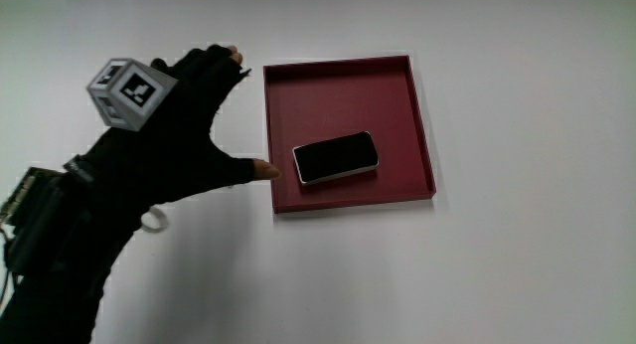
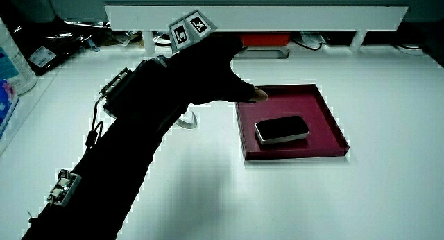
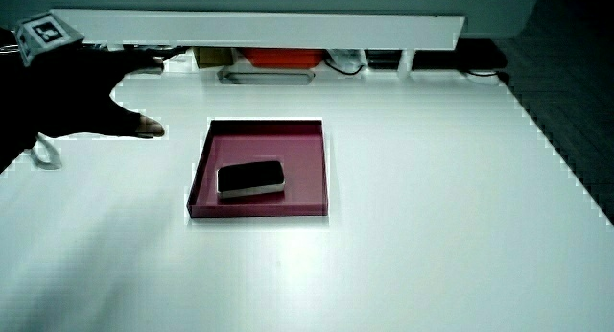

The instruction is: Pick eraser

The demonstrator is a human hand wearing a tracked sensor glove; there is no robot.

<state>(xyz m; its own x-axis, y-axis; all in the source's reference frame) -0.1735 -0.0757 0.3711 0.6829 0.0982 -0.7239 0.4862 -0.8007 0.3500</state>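
Eraser (image 1: 336, 157): I judge it light, stiff; I'd pinch its long sides.
Hands (image 1: 179, 125): spread, empty, beside the red tray (image 1: 422, 135).

hand (image 1: 189, 115): black glove | patterned cube (image 1: 127, 89): white-grey, black markings | forearm: black sleeve

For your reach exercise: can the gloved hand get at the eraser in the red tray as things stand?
Probably yes: the hand, fingers spread, is beside the tray, and the eraser lies uncovered inside.
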